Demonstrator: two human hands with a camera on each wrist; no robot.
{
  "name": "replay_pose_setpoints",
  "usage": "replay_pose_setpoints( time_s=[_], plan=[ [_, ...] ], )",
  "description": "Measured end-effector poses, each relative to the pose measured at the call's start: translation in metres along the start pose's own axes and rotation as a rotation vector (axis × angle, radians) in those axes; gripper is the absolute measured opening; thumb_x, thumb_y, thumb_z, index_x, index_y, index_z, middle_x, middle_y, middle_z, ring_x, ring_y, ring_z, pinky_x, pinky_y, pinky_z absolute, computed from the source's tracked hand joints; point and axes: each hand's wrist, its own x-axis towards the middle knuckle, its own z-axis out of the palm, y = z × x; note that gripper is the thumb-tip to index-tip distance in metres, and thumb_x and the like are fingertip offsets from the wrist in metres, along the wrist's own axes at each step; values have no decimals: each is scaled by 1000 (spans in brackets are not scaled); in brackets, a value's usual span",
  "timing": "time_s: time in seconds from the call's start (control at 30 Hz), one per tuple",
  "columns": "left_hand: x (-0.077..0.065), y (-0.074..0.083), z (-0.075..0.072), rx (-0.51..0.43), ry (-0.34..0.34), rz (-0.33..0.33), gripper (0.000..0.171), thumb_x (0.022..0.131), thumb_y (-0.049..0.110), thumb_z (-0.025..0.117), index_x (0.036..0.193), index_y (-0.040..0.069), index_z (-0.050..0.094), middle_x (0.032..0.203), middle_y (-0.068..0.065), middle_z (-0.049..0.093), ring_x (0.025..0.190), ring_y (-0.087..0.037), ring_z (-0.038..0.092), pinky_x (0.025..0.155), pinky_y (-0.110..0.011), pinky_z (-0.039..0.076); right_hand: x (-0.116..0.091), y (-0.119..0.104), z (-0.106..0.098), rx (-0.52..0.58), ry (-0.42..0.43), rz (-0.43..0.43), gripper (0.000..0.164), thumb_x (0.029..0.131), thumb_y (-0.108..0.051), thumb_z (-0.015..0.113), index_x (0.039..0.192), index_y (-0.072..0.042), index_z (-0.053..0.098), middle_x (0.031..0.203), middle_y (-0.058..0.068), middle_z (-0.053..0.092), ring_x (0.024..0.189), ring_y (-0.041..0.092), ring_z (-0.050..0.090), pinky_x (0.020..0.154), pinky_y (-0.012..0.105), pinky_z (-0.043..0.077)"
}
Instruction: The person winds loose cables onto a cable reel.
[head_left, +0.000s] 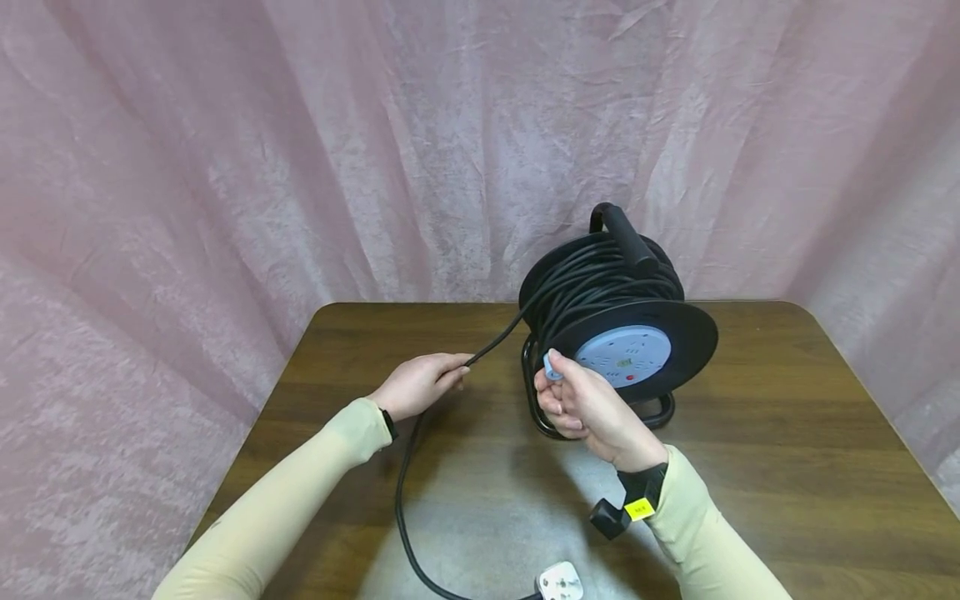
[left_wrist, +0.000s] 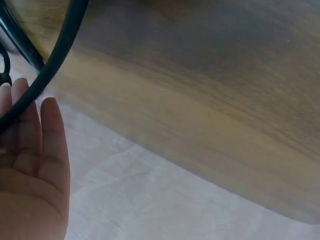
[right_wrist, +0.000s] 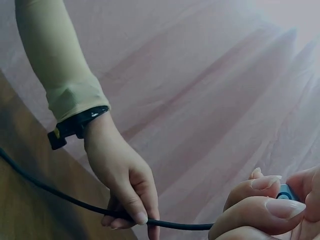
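A black extension cable reel (head_left: 688, 350) stands on its tube frame, thickly wound with black cable, its pale blue socket face turned toward me. My right hand (head_left: 596, 412) pinches the small light blue winding knob (head_left: 552, 367) at the reel's near side, thumb on top. To the left, my left hand (head_left: 420, 385) holds the black cable (head_left: 495, 340) between thumb and fingers. From the reel, the cable rises over the left fingers (left_wrist: 50, 130) in the left wrist view. Beyond that hand it curves down to a white plug (head_left: 561, 581) at the near side.
The reel's carrying handle (head_left: 630, 237) juts up at its top. Everything stands on a brown wooden table (head_left: 787, 417) with rounded far corners. A pink curtain (head_left: 450, 150) hangs right behind the far edge. Both wrists wear dark straps.
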Motion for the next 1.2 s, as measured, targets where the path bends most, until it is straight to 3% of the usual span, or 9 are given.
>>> replay_pose_setpoints(
  time_s=[0.33, 0.83, 1.2],
  plan=[
    [-5, -5, 6, 3, 16, -23, 31, 105, 26, 53, 135, 23, 61, 95, 6, 72, 87, -4, 63, 82, -36, 51, -2, -12, -3, 9, 1, -43, 47, 108, -48, 33, 95, -4, 44, 65, -1, 37, 44, 7, 25, 41, 19, 19],
    [-1, -1, 2, -19, 29, -9, 28, 106, 29, 51, 132, 27, 62, 97, 3, 72, 86, -4, 63, 79, -35, 51, -5, -21, -8, 4, -14, -65, 47, 109, -47, 33, 95, -3, 45, 66, 0, 38, 45, 8, 25, 41, 19, 19],
    [-2, -4, 6, -17, 24, -30, 25, 105, 26, 52, 124, 19, 66, 94, 2, 72, 82, -4, 62, 76, -34, 50, -10, -29, -12, 7, -19, -93, 47, 109, -46, 31, 95, -3, 45, 66, 0, 37, 46, 8, 26, 42, 21, 18]
  ],
)
